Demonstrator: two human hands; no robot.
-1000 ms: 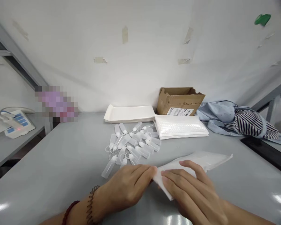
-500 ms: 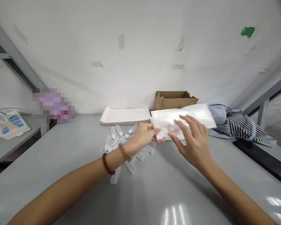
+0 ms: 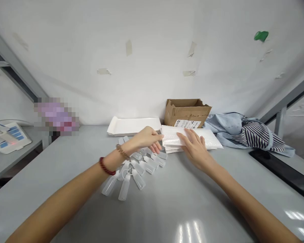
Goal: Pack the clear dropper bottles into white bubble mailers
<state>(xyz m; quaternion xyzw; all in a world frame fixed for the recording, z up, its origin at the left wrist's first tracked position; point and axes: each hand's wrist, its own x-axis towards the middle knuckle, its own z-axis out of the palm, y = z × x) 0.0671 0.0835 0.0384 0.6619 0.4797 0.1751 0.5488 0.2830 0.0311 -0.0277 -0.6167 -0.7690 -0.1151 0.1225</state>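
A white bubble mailer [image 3: 210, 139] lies on top of other white mailers on the grey table, in front of a cardboard box. My right hand [image 3: 196, 150] rests on the top mailer, fingers extended and slightly spread. At the mailer's left edge is my left hand [image 3: 148, 137], its thumb tip touching or nearly touching the edge. The other fingers bend below, apart from the thumb, with nothing visible between them. Several small translucent plastic bottles [image 3: 124, 187] with white caps lie in a loose heap below my left hand; my wrist and hand cover some.
Another white mailer stack [image 3: 134, 126] lies against the wall, left of the open cardboard box [image 3: 173, 113]. Folded blue and striped cloth [image 3: 255, 133] and a long black object [image 3: 283, 172] lie right. A white device with blue keys [image 3: 14, 136] sits on the left side table.
The mailer, held raised and tilted before, now lies flat and lower on the stack. My right hand has come down onto it; my left fingers have slipped from under its edge.
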